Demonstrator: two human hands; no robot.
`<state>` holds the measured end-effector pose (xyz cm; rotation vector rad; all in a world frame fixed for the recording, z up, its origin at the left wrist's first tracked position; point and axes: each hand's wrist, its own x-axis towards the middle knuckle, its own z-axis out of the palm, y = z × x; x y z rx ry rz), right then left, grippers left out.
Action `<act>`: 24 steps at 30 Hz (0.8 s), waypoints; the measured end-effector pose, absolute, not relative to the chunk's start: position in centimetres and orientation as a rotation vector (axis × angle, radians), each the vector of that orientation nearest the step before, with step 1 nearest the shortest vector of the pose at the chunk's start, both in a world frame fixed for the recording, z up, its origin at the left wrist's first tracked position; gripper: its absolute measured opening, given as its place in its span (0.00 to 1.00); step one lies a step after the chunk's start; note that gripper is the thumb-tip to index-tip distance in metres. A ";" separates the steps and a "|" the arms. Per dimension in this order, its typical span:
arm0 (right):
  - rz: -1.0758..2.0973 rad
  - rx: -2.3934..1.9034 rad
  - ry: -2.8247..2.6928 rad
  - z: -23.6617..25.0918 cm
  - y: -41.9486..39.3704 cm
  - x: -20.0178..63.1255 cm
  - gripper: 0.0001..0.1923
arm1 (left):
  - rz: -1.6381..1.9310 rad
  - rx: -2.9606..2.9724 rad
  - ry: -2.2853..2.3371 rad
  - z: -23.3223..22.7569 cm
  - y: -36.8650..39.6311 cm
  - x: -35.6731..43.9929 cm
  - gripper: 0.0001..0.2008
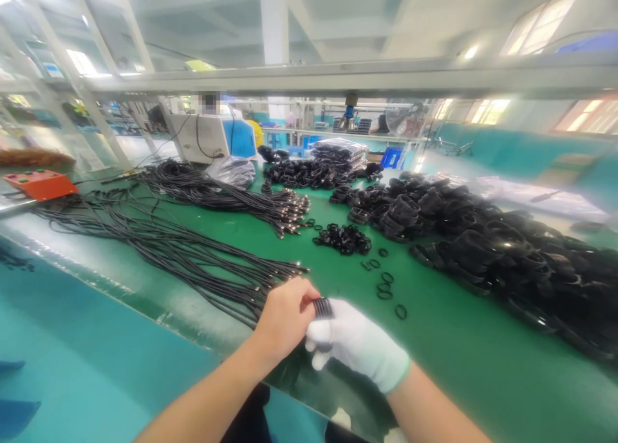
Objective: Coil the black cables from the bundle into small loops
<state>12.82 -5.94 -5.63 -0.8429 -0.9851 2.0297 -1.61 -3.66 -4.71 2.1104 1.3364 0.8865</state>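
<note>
My right hand, in a white glove, is closed around a coiled black cable, whose loops lie side by side. My bare left hand meets it from the left, thumb and fingers pinched at the coil's edge. The fingertips partly hide what they grip. Just beyond my left hand, a bundle of long black cables lies stretched out, with plug ends toward me. Small black bands form a heap past my hands, and several loose bands lie to its right.
Coiled black cables are piled along the right. Behind the near bundle lies another cable bundle with metal-tipped ends. A white and blue machine and an orange switch box stand at the left. A metal beam crosses above the green tabletop.
</note>
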 end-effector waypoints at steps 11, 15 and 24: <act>2.025 -0.736 -0.891 -4.7 -5.8 15.1 0.14 | 0.725 2.008 1.182 -2.9 -1.5 -2.2 0.10; 1.577 -0.759 -0.777 -1.6 -5.1 21.6 0.15 | 0.681 2.077 1.197 -2.3 1.4 -1.7 0.10; 1.193 -0.883 -0.598 -1.9 -4.6 27.2 0.17 | 0.429 2.379 0.919 -6.5 2.8 10.5 0.02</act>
